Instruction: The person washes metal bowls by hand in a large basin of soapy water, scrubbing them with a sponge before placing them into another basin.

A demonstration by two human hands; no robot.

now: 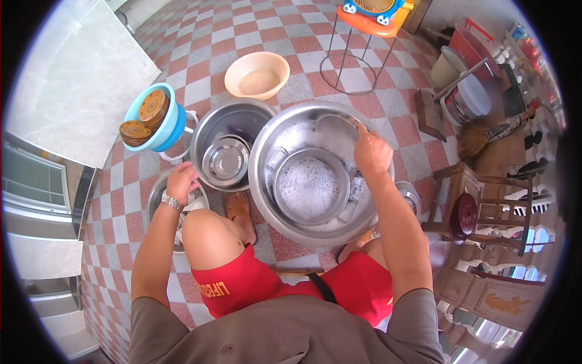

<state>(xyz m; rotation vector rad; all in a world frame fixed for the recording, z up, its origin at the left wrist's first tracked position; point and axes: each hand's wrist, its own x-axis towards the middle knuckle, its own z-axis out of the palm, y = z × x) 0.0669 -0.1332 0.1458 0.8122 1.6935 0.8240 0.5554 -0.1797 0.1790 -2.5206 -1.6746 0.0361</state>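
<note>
My right hand (372, 151) is closed at the far right inside rim of a big metal basin (262, 182). It grips a thin, rounded metal utensil (334, 127), whose exact kind I cannot make out. Inside the basin, a two-handled metal pot (308, 187) sits among suds. My left hand (183, 182), a watch on its wrist, is empty with fingers apart. It hovers between a grey metal basin (203, 127) and a lower metal bowl (155, 193) with pale items in it. Stacked round metal dishes (227, 160) lie in the grey basin.
A blue tub (173, 97) with stacked brown dishes stands at the left. Beyond the metal basins is a cream plastic basin (257, 73). A wire-legged stool (348, 67) stands farther back. At right are a white bucket (465, 102), a broom (476, 139) and a wooden chair (451, 173).
</note>
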